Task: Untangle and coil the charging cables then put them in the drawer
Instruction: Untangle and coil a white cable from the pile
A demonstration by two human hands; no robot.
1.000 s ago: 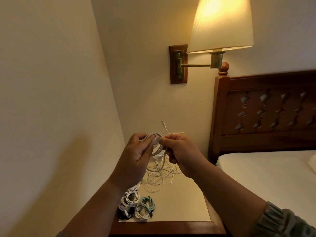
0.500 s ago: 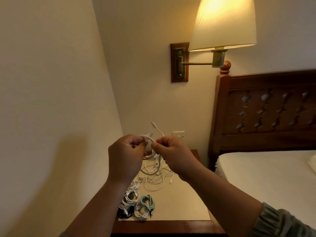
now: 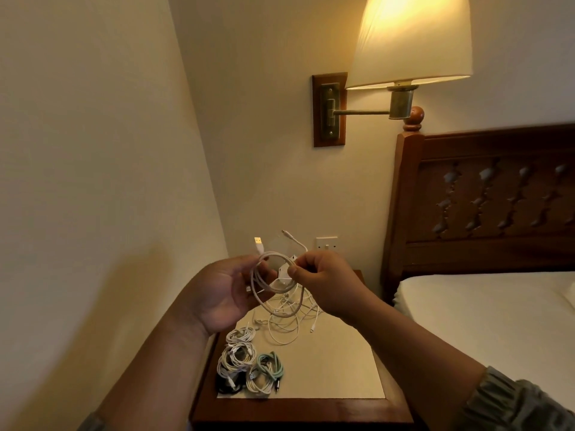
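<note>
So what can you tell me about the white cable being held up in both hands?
The white cable looks braided and off-white, wound into a loose coil of a few loops, held upright in the air above the bedside table. The right hand pinches its upper right side; the left hand holds its left side. A flat USB plug sticks up from the top; the other end, with a small connector, arcs up by the right hand.
</note>
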